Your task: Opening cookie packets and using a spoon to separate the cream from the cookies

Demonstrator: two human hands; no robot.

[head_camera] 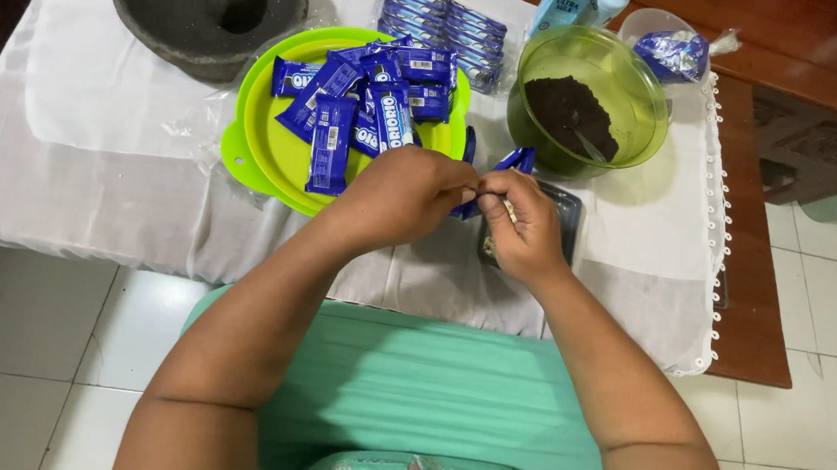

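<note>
A: Start at your left. How much is behind you?

B: Judging from the table, a fair part is done and more is left. The stone mortar [208, 9] at the far left has its pestle resting in it. Next to it, the lime-green plate [250, 115] is heaped with sealed blue biscuit packs [359, 103], none opened as far as I can see. Behind the plate lies a clear bag of more packs [443, 31], also untouched.

A: And what are you holding?

B: Your left hand [402, 197] is closed in a pinch on one end of a blue wrapper [514, 159], and your right hand [527, 228] pinches the other side. The wrapper sits right between your two sets of fingertips, above the cloth [101, 144], with its torn blue end sticking up past your right knuckles. Both hands are clenched on it; neither is free.

A: Anything under your hands?

B: A small dark tray [569, 216] lies just beyond your right hand, partly hidden. I can't tell what is in it.

A: And further right?

B: The green bowl [635, 93] holds a modest mound of dark crumbs [567, 108], so some biscuits look already crushed. Behind it sits a clear tub with crumpled empty wrappers [675, 52], beside a pale blue carton [560, 2].
</note>
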